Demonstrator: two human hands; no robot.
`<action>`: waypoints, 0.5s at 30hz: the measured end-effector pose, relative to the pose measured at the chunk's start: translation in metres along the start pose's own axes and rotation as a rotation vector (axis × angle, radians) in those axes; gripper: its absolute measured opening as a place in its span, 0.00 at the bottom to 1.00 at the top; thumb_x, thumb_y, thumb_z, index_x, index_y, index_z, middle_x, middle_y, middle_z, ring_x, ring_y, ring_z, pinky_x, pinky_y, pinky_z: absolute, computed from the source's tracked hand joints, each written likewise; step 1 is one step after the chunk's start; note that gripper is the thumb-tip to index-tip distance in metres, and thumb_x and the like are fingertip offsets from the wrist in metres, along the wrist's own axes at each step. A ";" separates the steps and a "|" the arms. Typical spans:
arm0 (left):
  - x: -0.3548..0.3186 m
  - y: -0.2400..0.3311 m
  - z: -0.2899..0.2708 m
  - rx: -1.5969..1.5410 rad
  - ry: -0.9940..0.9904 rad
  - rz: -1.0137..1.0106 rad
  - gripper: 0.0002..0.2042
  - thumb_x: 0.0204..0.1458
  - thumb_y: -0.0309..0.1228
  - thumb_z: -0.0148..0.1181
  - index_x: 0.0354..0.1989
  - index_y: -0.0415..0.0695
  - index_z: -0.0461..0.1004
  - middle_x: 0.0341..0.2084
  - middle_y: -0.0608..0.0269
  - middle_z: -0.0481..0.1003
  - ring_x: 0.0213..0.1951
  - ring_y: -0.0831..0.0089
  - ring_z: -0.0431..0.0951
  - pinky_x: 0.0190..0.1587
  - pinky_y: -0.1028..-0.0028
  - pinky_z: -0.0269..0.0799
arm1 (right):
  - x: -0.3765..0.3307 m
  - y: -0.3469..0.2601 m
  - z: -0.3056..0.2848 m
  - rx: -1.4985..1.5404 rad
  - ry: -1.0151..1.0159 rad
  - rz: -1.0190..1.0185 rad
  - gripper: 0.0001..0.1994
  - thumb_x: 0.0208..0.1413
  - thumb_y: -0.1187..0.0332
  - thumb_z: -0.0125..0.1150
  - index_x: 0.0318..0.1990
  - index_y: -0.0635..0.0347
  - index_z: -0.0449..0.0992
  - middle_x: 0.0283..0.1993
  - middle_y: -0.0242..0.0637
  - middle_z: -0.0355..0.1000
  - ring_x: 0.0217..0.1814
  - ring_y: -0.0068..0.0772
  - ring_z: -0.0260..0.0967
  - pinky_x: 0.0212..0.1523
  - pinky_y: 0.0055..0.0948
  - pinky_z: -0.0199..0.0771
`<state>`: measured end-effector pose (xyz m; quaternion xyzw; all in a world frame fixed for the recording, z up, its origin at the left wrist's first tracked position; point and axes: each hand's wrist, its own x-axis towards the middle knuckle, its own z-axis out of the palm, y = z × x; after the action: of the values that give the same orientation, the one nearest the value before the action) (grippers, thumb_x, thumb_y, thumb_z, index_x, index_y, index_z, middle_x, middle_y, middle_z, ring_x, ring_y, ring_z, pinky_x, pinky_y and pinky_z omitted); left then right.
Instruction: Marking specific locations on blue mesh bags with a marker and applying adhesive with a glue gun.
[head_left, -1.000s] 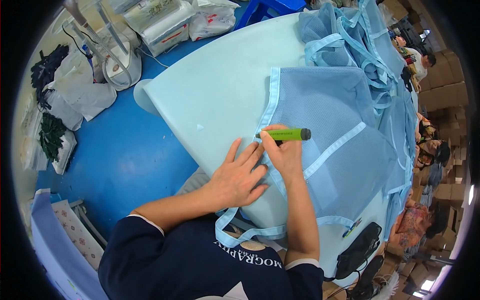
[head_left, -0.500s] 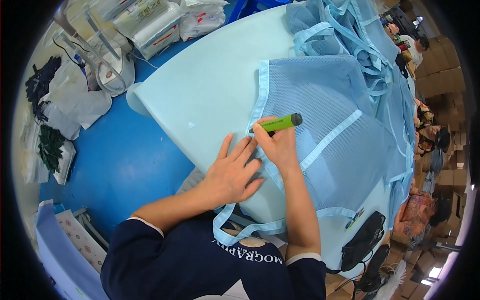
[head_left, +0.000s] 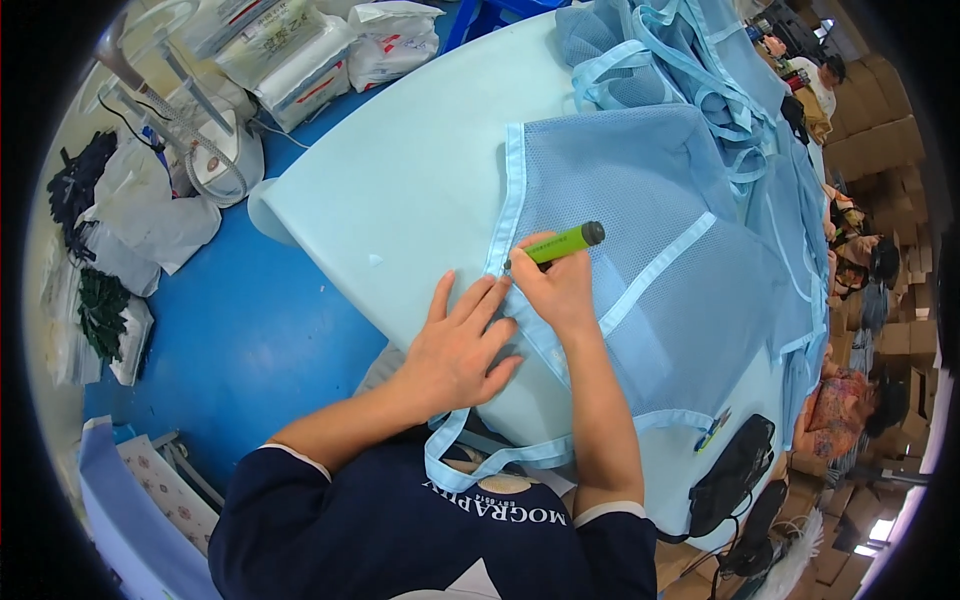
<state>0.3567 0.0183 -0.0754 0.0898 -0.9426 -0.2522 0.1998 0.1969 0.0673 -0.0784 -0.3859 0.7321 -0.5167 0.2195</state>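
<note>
A pale blue mesh bag [head_left: 620,160] with light blue binding and a strap loop lies flat on the light-coloured table. My right hand [head_left: 556,290] grips a green marker [head_left: 560,243], its dark end pointing up to the right. The marker's lower tip is close to the bound edge of the mesh and partly hidden by my fingers. My left hand [head_left: 455,350] rests palm down with fingers spread, its fingertips on the bound edge beside the tip. Across the lap side hangs the strap loop [head_left: 520,457].
More blue mesh pieces [head_left: 690,60] are heaped at the table's far right. A black pouch [head_left: 733,475] lies at the near right edge. A steamer-like appliance [head_left: 220,155] and white packages [head_left: 300,75] stand at the far left. Several people sit along the right side.
The view has shifted slightly, so the table and bag sit a little further left. Both hands keep nearly the same pose at the bound edge, with the marker still in my right hand.
</note>
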 end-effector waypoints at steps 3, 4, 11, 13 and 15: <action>0.000 0.000 0.001 -0.003 0.012 -0.003 0.16 0.40 0.37 0.62 0.35 0.42 0.69 0.53 0.43 0.64 0.58 0.53 0.61 0.59 0.44 0.47 | -0.004 -0.006 0.001 0.030 0.011 -0.006 0.05 0.48 0.73 0.58 0.27 0.67 0.73 0.20 0.30 0.69 0.22 0.16 0.63 0.21 0.19 0.62; 0.000 0.000 0.000 -0.003 0.012 -0.005 0.16 0.40 0.37 0.62 0.35 0.42 0.69 0.53 0.43 0.64 0.58 0.53 0.61 0.59 0.44 0.47 | -0.005 -0.008 0.001 0.051 0.003 -0.004 0.05 0.48 0.73 0.58 0.27 0.67 0.73 0.20 0.30 0.68 0.21 0.16 0.63 0.20 0.19 0.62; 0.001 0.000 -0.001 -0.002 0.008 -0.020 0.15 0.40 0.37 0.63 0.35 0.44 0.70 0.53 0.46 0.64 0.59 0.55 0.60 0.60 0.45 0.45 | -0.003 -0.005 -0.002 0.037 -0.005 -0.014 0.05 0.48 0.74 0.58 0.28 0.67 0.73 0.20 0.30 0.69 0.21 0.16 0.63 0.20 0.19 0.62; 0.000 0.000 0.000 -0.007 0.008 -0.019 0.15 0.40 0.37 0.63 0.35 0.44 0.71 0.53 0.46 0.64 0.58 0.55 0.61 0.60 0.45 0.45 | -0.006 -0.004 -0.002 0.176 -0.015 0.026 0.04 0.48 0.74 0.58 0.28 0.67 0.73 0.20 0.30 0.69 0.21 0.16 0.64 0.20 0.19 0.63; 0.000 0.000 0.000 -0.014 0.018 -0.018 0.15 0.39 0.37 0.63 0.34 0.44 0.71 0.53 0.46 0.64 0.58 0.54 0.61 0.60 0.45 0.45 | -0.006 0.000 -0.001 0.127 -0.004 -0.004 0.04 0.48 0.75 0.58 0.28 0.67 0.73 0.20 0.31 0.69 0.22 0.16 0.64 0.21 0.19 0.63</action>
<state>0.3570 0.0184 -0.0748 0.0993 -0.9380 -0.2600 0.2067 0.2000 0.0725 -0.0788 -0.3735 0.6965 -0.5618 0.2442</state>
